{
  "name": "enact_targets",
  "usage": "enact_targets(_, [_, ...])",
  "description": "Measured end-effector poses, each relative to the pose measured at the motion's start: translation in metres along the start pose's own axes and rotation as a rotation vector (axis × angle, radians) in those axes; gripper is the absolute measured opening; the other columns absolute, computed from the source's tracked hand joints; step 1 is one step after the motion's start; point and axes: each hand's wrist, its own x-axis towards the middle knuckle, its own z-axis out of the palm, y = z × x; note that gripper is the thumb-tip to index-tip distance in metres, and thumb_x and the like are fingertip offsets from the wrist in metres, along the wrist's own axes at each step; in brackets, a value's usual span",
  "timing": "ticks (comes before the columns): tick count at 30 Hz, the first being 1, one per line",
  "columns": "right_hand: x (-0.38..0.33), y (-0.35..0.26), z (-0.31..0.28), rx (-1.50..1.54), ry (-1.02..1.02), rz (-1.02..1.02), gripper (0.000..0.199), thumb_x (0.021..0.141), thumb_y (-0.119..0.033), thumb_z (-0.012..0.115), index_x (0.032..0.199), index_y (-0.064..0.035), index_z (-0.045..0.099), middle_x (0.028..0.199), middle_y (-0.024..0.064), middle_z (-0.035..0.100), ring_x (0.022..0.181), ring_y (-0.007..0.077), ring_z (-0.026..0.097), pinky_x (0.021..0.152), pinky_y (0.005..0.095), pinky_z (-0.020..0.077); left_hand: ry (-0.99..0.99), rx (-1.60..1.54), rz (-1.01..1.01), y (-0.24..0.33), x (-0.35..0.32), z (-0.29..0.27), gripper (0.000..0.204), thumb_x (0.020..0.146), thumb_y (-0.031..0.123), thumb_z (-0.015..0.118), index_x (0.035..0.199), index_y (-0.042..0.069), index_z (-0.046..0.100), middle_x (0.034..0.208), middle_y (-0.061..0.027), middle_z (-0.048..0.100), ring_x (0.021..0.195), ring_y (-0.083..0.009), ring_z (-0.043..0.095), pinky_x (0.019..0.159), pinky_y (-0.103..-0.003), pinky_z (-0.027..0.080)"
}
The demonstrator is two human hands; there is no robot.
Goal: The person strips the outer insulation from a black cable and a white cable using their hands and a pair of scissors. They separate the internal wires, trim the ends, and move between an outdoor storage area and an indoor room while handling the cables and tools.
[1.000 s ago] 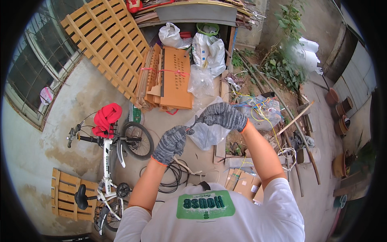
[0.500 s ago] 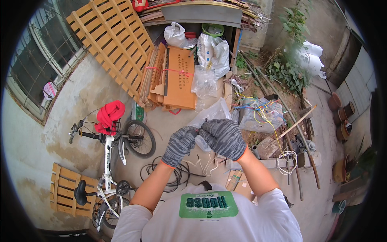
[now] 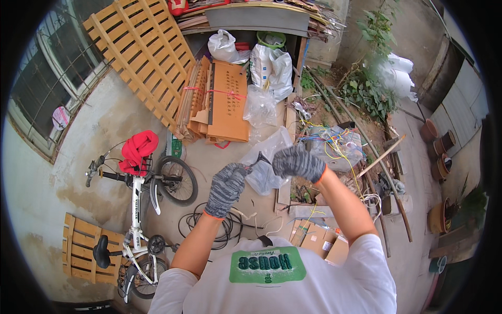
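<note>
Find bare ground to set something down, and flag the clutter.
Widest: paving between the long poles and the flowerpots. Smaller: concrete beyond the left hand, between the bicycle's front wheel and the pale plastic bag. Crowded: around the tangled wires and the black cable coil.

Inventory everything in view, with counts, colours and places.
Small piece: one, dark, centre
Plastic: at least two pieces, translucent, centre
Cable coil: one, black, lower centre
Wires: many, multicoloured, right of centre
Cardboard bundle: one, brown, upper centre
Sacks: at least two, white, upper centre
Basin: one, green, upper centre
Pallets: two, tan, left
Bicycle: one, white and black, left
Cloth: one, red, on bicycle
Window: one, dark, upper left
Plants: several, green, upper right
Flowerpots: at least four, brown, right
Shirt: one, white, bottom
Left hand: one, grey-gloved, centre, pinching the small piece
Right hand: one, grey-gloved, centre
</note>
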Motion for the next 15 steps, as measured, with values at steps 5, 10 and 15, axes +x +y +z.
enact_targets(5, [-0.028,-0.039,0.018,-0.675,0.469,-0.129,0.027,0.077,-0.021,0.060,0.095,-0.0006,0.058,0.077,0.0104,0.060,0.069,0.0183,0.057,0.064,0.0287,0.0470,0.071,-0.059,-0.079,0.020,-0.002,-0.002,0.014,0.085,0.013,0.050,0.090,0.003,0.058,0.079,-0.0028,0.061,0.046,-0.0017,0.038,0.040,-0.017,0.031])
enact_targets(10, [-0.017,-0.059,0.039,-0.744,0.694,-0.411,0.055,0.072,-0.029,0.066,0.115,0.0003,0.047,0.110,0.0191,0.052,0.088,0.0275,0.056,0.072,0.0318,0.0467,0.002,-0.086,-0.070,0.025,-0.010,-0.001,0.020,0.085,0.019,0.052,0.092,0.002,0.057,0.066,-0.0026,0.056,0.046,-0.0051,0.044,0.040,-0.018,0.036])
enact_targets(15, [-0.005,-0.027,0.062,-0.870,0.588,-0.367,0.033,0.073,-0.023,0.063,0.098,-0.0011,0.058,0.092,0.0164,0.060,0.082,0.0301,0.058,0.073,0.0353,0.0464,-0.126,-0.097,-0.132,0.034,-0.006,0.003,0.023,0.084,0.019,0.052,0.097,0.001,0.056,0.063,-0.0036,0.055,0.046,-0.0068,0.046,0.042,-0.018,0.038])
